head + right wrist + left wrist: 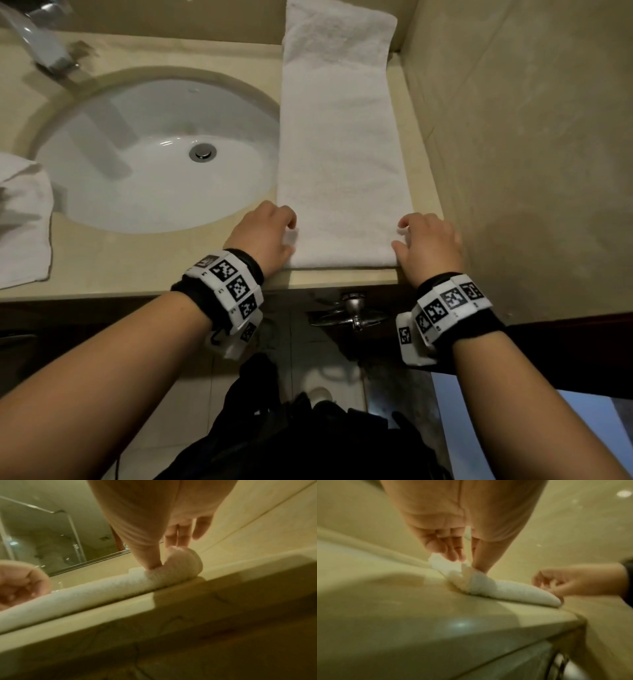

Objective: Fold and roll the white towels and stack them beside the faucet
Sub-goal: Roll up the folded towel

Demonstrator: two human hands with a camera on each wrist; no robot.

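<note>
A white towel [342, 147], folded into a long strip, lies on the beige counter [137, 267] to the right of the sink and runs up against the back wall. Its near end is turned over into a small roll [513, 592] [102, 589] at the counter's front edge. My left hand [270, 233] pinches the roll's left corner, thumb against fingers [453, 551]. My right hand [424, 240] grips the right corner, with the thumb [150, 558] pressed into the roll. The faucet [41, 44] stands at the back left.
A white oval sink [102, 192] fills the middle of the counter. Another white towel [24, 219] lies loosely at the left edge. A tiled wall [531, 154] rises right beside the towel strip. Below the counter edge there is a metal valve [354, 308].
</note>
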